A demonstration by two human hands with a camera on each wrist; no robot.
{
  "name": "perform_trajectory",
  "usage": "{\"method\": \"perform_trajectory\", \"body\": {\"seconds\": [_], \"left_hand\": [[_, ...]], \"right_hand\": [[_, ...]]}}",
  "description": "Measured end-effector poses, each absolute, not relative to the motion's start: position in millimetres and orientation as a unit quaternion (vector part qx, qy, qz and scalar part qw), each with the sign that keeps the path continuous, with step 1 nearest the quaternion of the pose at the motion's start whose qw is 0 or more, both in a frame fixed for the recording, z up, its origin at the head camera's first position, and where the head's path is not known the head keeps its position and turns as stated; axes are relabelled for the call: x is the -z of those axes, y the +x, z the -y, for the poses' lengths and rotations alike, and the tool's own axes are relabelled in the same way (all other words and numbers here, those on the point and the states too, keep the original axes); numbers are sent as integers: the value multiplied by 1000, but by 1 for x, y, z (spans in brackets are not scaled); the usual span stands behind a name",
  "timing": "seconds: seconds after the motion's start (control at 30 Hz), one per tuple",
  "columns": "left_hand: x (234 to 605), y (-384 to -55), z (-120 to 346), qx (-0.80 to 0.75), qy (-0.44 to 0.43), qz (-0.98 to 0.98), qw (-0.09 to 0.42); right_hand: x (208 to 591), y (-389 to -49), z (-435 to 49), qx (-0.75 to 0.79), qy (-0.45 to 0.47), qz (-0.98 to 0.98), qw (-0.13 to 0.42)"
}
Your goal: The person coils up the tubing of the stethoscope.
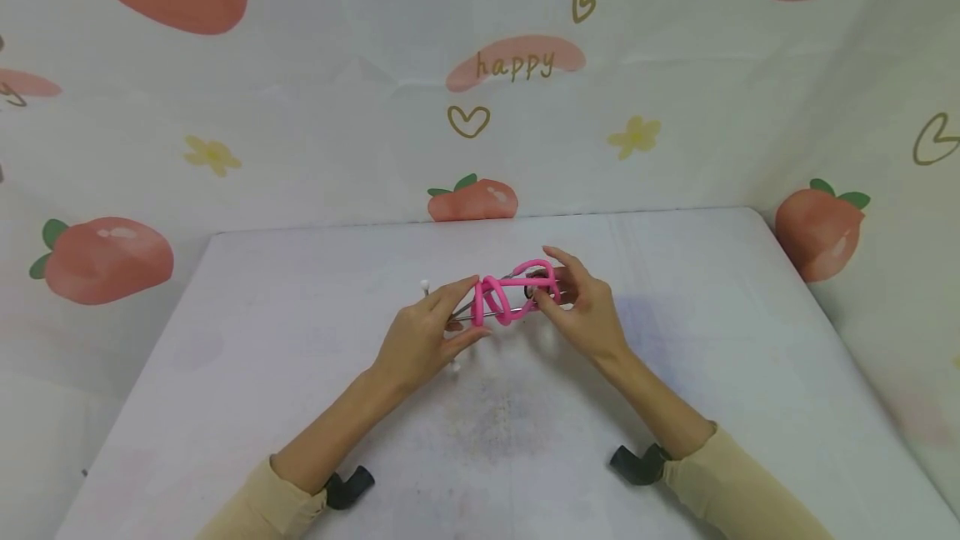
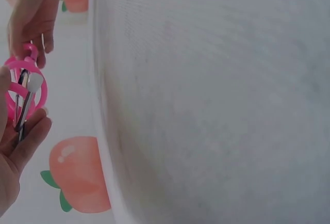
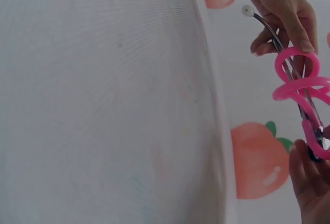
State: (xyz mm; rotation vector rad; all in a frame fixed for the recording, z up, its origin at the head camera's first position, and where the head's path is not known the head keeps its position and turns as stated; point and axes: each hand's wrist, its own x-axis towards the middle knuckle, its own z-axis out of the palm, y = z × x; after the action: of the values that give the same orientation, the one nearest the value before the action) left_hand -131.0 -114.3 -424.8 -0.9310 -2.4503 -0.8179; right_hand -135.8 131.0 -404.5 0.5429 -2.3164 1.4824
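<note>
A pink stethoscope [image 1: 517, 282] is held above the table between both hands, its tube looped in coils around its metal ear tubes. My left hand [image 1: 411, 347] grips the left end, thumb below and fingers above. White ear tips [image 1: 425, 285] stick out past that hand. At the other end, my right hand [image 1: 594, 317] pinches the tubing and the dark-rimmed chest piece [image 1: 529, 291], partly hidden by the fingers. In the left wrist view, a pink loop [image 2: 44, 87] circles the metal parts. The right wrist view shows an ear tip [image 3: 248, 11] beside the left hand [image 3: 289, 10].
A white table [image 1: 285, 307] lies under the hands, with faint smudges on its surface. Behind it hangs a pale cloth [image 1: 337, 148] printed with peaches, flowers and hearts. Black curved pieces [image 1: 349, 487] sit at both sleeve cuffs.
</note>
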Motion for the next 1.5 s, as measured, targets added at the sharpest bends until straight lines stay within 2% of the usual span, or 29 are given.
{"method": "perform_trajectory", "body": {"seconds": [0.2, 0.57, 0.9, 1.1, 1.5], "left_hand": [[425, -131, 114, 297, -328, 876, 195], [424, -131, 114, 284, -333, 878, 193], [424, -133, 114, 274, -335, 881, 194], [425, -136, 116, 289, -331, 879, 187], [427, -144, 123, 321, -343, 867, 164]], "right_hand": [[395, -131, -129, -527, 201, 809, 168], [432, -150, -135, -560, 188, 793, 147], [432, -148, -136, -512, 202, 816, 177], [436, -150, -140, -512, 231, 808, 176], [434, -151, -156, -490, 279, 823, 70]]}}
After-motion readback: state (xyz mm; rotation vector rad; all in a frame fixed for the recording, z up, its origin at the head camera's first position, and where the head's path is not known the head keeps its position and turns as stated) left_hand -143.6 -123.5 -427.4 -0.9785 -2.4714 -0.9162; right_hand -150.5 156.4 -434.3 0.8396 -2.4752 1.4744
